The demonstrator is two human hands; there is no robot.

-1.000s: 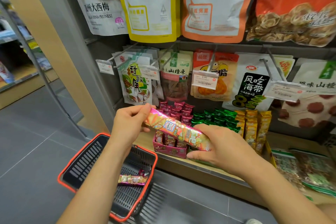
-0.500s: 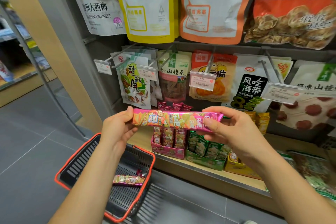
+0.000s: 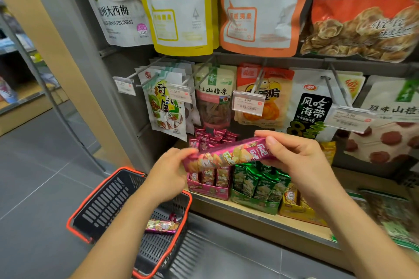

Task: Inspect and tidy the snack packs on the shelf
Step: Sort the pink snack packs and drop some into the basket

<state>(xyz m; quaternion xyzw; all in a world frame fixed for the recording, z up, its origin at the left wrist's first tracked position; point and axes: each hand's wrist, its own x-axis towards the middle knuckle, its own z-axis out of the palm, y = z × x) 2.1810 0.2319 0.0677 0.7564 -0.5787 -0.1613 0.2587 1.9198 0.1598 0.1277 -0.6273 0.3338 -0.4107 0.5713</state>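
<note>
Fingertips [image 3: 271, 141] of the right hand [image 3: 297, 158] pinch the raised right end of a long pink snack pack [image 3: 226, 155], thumb on the near face and the other fingers curled behind it. The left hand [image 3: 169, 172] grips the lower left end with its fingers wrapped over the wrapper's edge. The pack hangs tilted in the air between them, in front of the shelf [image 3: 260, 218] and just above a pink display box [image 3: 207, 190] of like packs standing upright.

Beside that box stand a green box [image 3: 254, 205] and a yellow box [image 3: 294, 210], the yellow one partly hidden by the right wrist. Behind the hands, snack bags hang on pegs, with a price tag [image 3: 248, 103] in front of them.

Both forearms reach up from the bottom of the view, the left one crossing over a black basket [image 3: 95, 208] with a red rim on the floor. A second pack [image 3: 162, 225] lies inside it.
</note>
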